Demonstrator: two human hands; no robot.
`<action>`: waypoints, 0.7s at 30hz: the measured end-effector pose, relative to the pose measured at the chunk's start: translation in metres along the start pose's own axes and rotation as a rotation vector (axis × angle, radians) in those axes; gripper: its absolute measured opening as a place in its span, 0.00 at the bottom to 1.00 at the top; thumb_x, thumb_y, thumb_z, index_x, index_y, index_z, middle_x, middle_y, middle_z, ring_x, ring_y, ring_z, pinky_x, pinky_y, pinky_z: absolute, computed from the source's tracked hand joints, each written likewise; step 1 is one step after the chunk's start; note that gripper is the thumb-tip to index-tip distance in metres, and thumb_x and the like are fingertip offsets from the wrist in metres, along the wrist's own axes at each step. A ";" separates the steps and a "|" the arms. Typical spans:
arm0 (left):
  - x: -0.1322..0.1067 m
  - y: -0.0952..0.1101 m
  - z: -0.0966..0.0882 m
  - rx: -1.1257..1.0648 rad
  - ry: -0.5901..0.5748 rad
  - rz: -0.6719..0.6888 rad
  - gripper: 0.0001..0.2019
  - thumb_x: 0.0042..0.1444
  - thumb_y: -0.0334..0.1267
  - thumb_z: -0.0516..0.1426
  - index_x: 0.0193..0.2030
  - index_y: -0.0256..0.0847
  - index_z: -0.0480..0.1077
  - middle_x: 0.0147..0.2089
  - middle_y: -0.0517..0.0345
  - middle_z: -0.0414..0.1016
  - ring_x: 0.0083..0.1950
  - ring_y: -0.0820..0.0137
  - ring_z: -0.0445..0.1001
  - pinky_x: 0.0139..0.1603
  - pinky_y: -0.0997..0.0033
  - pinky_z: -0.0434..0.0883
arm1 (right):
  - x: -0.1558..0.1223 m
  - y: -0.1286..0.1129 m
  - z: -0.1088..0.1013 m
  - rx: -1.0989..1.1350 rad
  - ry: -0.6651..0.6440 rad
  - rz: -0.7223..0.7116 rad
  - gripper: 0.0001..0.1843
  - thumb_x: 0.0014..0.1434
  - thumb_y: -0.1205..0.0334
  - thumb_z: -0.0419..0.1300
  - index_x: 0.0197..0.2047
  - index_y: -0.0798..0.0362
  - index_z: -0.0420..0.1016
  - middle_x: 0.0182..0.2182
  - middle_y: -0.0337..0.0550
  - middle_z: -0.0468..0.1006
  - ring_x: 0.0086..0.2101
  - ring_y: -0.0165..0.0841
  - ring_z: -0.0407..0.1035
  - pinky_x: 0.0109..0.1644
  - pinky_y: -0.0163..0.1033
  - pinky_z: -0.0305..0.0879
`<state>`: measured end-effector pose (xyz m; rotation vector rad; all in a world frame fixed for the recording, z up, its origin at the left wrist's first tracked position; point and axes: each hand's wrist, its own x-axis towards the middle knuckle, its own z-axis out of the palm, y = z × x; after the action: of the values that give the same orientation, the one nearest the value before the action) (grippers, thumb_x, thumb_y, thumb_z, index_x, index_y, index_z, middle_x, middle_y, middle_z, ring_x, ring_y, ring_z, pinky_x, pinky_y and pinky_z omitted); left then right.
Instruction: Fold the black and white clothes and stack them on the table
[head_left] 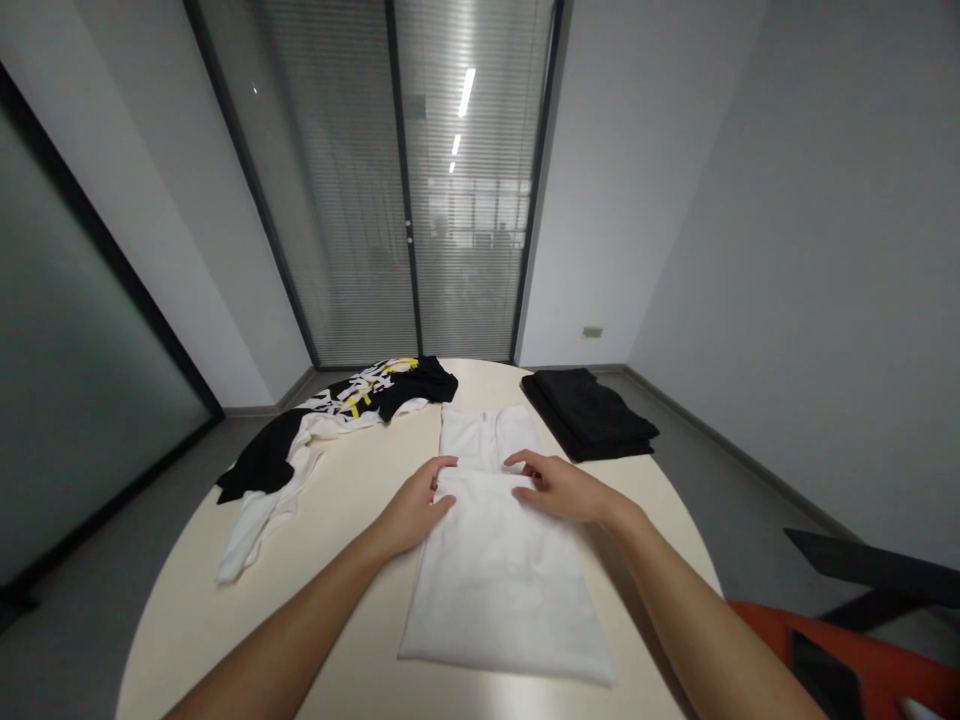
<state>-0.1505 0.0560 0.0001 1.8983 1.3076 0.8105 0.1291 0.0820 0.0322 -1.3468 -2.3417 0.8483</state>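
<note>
A white shirt [504, 575] lies folded in front of me, its lower part turned up over the upper part so that a straight edge crosses it. Beyond that edge, the upper part with its collar and front seam stays visible. My left hand [418, 505] rests at the left end of the edge, thumb and forefinger spread apart on the cloth; its other fingers are partly hidden. On the right end lies my right hand [561, 487], fingers curved, thumb apart from them and touching the shirt.
A loose black garment with white and yellow print [367, 390] lies at the left, with a white garment [289, 480] partly beneath it. Folded dark clothes [589, 412] sit at the right of the round table [360, 640]. An orange chair [862, 655] stands at the lower right.
</note>
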 end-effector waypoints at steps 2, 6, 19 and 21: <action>0.000 -0.002 0.001 0.052 0.002 0.024 0.27 0.57 0.32 0.56 0.65 0.39 0.61 0.54 0.51 0.72 0.48 0.66 0.71 0.50 0.66 0.69 | 0.000 0.001 -0.002 -0.035 -0.012 0.023 0.21 0.59 0.56 0.60 0.54 0.52 0.73 0.30 0.38 0.73 0.29 0.31 0.65 0.32 0.34 0.56; -0.002 0.002 -0.002 0.098 -0.015 0.022 0.27 0.57 0.32 0.57 0.65 0.38 0.61 0.59 0.48 0.71 0.56 0.61 0.71 0.57 0.64 0.67 | -0.002 -0.003 -0.009 -0.081 -0.096 0.082 0.10 0.55 0.60 0.59 0.39 0.54 0.76 0.29 0.39 0.74 0.28 0.31 0.65 0.30 0.34 0.54; -0.007 0.019 -0.014 -0.304 -0.053 0.089 0.23 0.58 0.37 0.58 0.60 0.40 0.66 0.53 0.51 0.74 0.50 0.65 0.74 0.50 0.70 0.69 | -0.014 -0.016 -0.022 0.280 -0.298 -0.051 0.07 0.49 0.66 0.58 0.35 0.53 0.70 0.30 0.35 0.70 0.31 0.29 0.64 0.33 0.32 0.57; -0.002 0.015 -0.009 -0.342 0.133 0.114 0.21 0.59 0.38 0.58 0.60 0.41 0.65 0.57 0.50 0.72 0.52 0.66 0.72 0.53 0.69 0.68 | -0.011 -0.010 -0.022 0.297 -0.079 -0.102 0.08 0.53 0.65 0.57 0.38 0.54 0.71 0.33 0.37 0.72 0.34 0.31 0.65 0.36 0.33 0.59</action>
<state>-0.1501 0.0518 0.0174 1.6792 1.0629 1.1564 0.1398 0.0758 0.0558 -1.0814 -2.2092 1.1810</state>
